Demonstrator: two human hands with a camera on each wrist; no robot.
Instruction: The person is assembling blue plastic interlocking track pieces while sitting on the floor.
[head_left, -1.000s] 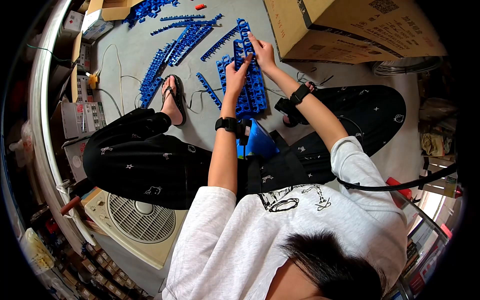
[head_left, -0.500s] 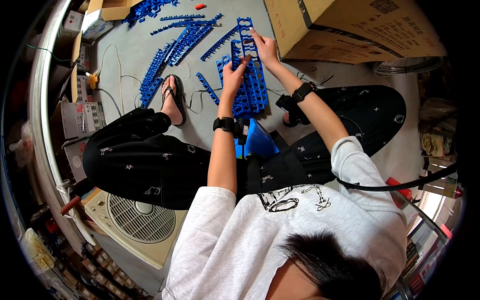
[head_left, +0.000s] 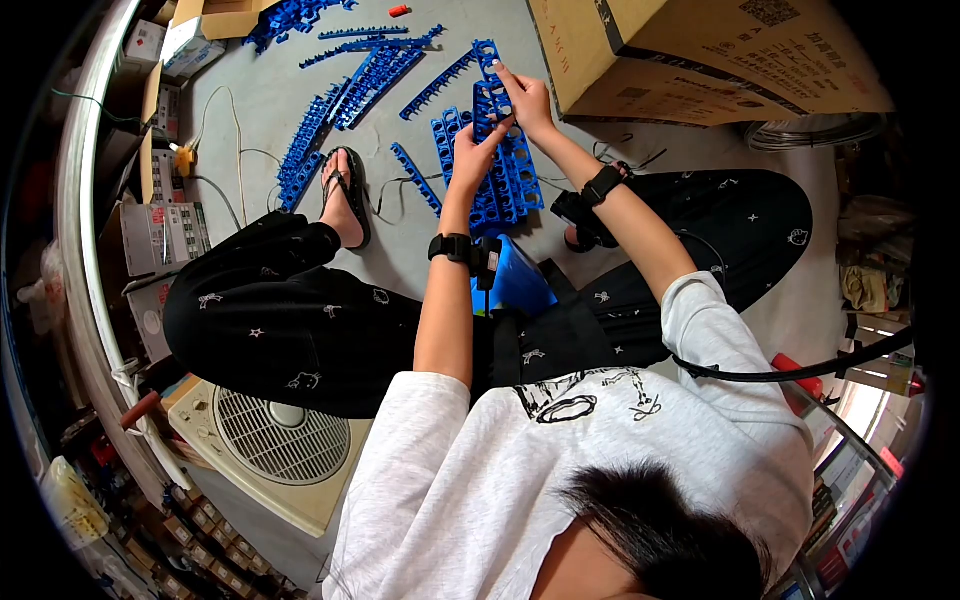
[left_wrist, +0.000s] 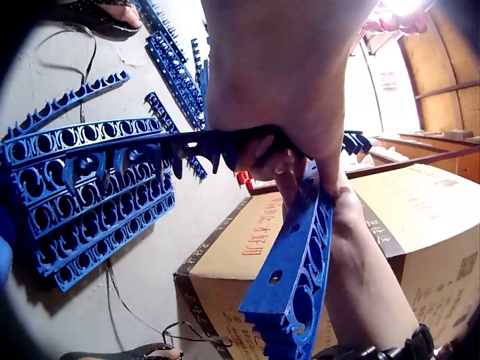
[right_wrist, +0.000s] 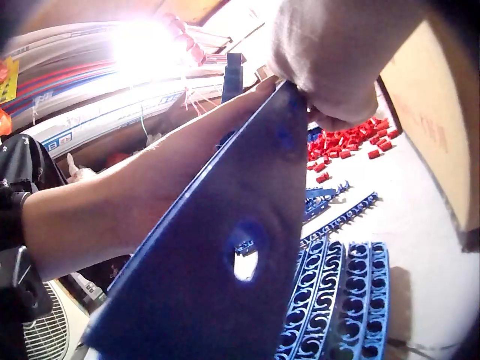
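Observation:
Two blue toothed strips are in the hands, above a flat blue panel of joined strips (head_left: 515, 180) on the floor. The left hand (head_left: 476, 152) grips a strip (left_wrist: 127, 146) that extends over the panel in the left wrist view. The right hand (head_left: 529, 103) holds another blue strip (left_wrist: 289, 259), its ringed side showing. Both hands are close together, thumbs near where the strips meet. In the right wrist view a strip's flat back (right_wrist: 217, 225) fills the centre and the right hand (right_wrist: 330, 64) pinches its top end. Some fingers are hidden behind the strips.
More blue strips (head_left: 375, 88) and a blue pile (head_left: 290, 22) lie ahead to the left. A large cardboard box (head_left: 690, 70) stands at the right. Red pieces (right_wrist: 349, 142) are scattered beyond. A blue container (head_left: 525, 280) sits between the legs; a thin cord crosses the floor.
The left hand has moved slightly right and closer to the right hand, and the held strips have shifted and turned a little. The right hand has stayed nearly in place.

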